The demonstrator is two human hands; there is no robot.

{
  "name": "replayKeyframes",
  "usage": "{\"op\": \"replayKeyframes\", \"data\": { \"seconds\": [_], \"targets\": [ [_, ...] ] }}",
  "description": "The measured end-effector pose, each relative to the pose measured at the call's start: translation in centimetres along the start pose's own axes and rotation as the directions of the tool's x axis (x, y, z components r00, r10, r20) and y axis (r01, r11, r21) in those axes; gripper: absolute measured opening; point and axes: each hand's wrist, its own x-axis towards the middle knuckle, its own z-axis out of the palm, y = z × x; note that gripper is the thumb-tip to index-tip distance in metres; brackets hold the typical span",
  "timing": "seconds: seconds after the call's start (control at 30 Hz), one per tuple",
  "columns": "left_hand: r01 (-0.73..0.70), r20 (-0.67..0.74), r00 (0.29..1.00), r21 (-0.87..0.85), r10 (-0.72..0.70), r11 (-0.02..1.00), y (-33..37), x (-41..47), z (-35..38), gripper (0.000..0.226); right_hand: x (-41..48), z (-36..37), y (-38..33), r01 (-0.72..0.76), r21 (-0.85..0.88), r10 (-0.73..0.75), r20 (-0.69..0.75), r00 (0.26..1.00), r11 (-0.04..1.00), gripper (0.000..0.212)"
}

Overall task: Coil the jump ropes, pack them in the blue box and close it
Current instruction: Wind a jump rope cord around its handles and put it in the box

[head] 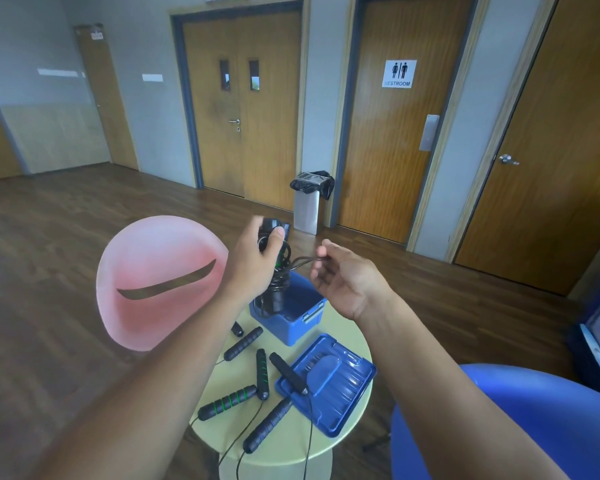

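Observation:
My left hand (257, 261) is raised above the open blue box (291, 322) and grips the black handles of a jump rope (277, 275), whose cord is wound around them. My right hand (343, 282) pinches a loop of that same cord just to the right, at about the same height. The box stands at the far side of the small round table (340, 441). Its blue lid (329, 382) lies upturned on the near right. Several more black handles (242, 342) lie loose on the table, some with green rings (227, 402), their cords trailing over the front edge.
A pink chair (153, 282) stands to the left behind the table and a blue chair (506, 424) at the near right. A bin (309, 206) with a black bag stands by the wooden doors at the back. Wooden floor surrounds the table.

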Motion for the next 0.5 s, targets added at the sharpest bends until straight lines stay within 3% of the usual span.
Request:
{"op": "replayKeyframes", "data": {
  "seconds": [0.1,0.23,0.37,0.5],
  "targets": [
    [0.011,0.039,0.999,-0.002,-0.011,1.000,-0.3,-0.1,0.3,0.015,0.2,-0.1,0.2,0.101,-0.109,-0.091,0.097,0.991,0.989,0.011],
    [0.042,0.053,0.998,0.001,-0.042,0.999,-0.6,0.4,-0.7,0.016,0.2,-0.9,-0.1,0.167,-0.219,-0.103,0.276,0.956,0.961,0.018],
    [0.049,0.102,0.994,-0.021,-0.046,0.999,-0.5,0.6,-1.4,0.018,0.3,-0.4,-0.3,0.300,-0.613,-0.207,0.220,0.953,0.731,0.015],
    [0.029,0.167,0.986,-0.072,-0.017,0.997,0.4,0.3,-2.0,0.015,0.4,0.1,-1.5,0.197,-0.681,-0.128,0.151,0.980,0.705,0.033]
  ]
}}
